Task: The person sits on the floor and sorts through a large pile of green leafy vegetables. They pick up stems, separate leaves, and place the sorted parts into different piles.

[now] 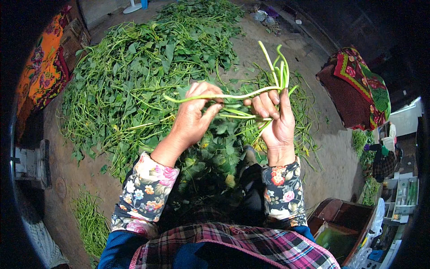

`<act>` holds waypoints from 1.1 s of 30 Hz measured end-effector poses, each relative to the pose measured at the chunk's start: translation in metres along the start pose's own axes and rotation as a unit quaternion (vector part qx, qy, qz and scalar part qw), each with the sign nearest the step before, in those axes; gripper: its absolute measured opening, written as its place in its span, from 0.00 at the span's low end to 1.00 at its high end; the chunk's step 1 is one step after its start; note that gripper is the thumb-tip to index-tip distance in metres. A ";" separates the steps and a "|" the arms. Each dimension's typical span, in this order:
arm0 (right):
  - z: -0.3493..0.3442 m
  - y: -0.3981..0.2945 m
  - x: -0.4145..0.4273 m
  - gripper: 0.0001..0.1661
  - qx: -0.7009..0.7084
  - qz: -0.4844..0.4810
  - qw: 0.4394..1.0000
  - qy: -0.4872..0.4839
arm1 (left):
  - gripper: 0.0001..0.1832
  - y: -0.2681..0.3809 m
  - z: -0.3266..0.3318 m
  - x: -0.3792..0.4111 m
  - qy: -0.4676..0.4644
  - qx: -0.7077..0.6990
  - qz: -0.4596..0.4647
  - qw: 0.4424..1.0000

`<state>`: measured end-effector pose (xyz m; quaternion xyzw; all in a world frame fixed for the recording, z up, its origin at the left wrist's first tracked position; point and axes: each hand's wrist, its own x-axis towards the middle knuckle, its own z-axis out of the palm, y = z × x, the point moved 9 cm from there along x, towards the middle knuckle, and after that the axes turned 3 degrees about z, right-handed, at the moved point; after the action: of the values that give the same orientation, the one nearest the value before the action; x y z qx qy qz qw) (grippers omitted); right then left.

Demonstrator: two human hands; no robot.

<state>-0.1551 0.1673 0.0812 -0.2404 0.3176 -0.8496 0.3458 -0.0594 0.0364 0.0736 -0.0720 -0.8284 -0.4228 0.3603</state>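
Note:
My right hand (277,117) is closed around a small bunch of pale green leaf stems (282,72). Some of them stick up above its fingers, and others point left from the palm. One long stem (242,96) runs left from this bunch and crosses in front of the fingers of my left hand (198,114). The thumb and forefinger of that left hand are pinched at the ends of shorter stems (235,111); its upper fingers are a little blurred. Beneath both hands lies a large heap of leafy green vines (141,77), spread over the floor.
Thin green stems lie in a pile (89,222) at lower left. An orange patterned cloth (40,64) hangs at left. On the right are a cloth-covered object (356,87), a brown wooden box (339,215) and another person (386,161). Plastic bags (263,16) lie at the back.

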 end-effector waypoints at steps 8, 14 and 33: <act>-0.018 -0.006 0.001 0.19 0.035 -0.032 0.998 0.052 | 0.08 -0.007 -0.011 -0.001 0.021 0.052 -0.037 0.998; -0.010 0.002 0.002 0.18 0.084 0.002 0.996 0.023 | 0.16 -0.007 0.008 -0.007 -0.039 -0.001 -0.062 0.997; -0.044 0.008 0.003 0.12 0.227 -0.043 0.965 0.125 | 0.09 -0.002 0.011 -0.009 -0.024 0.035 -0.042 0.998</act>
<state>-0.1810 0.1773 0.0457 -0.0614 0.1467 -0.9367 0.3119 -0.0595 0.0451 0.0617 -0.0344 -0.8536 -0.4064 0.3240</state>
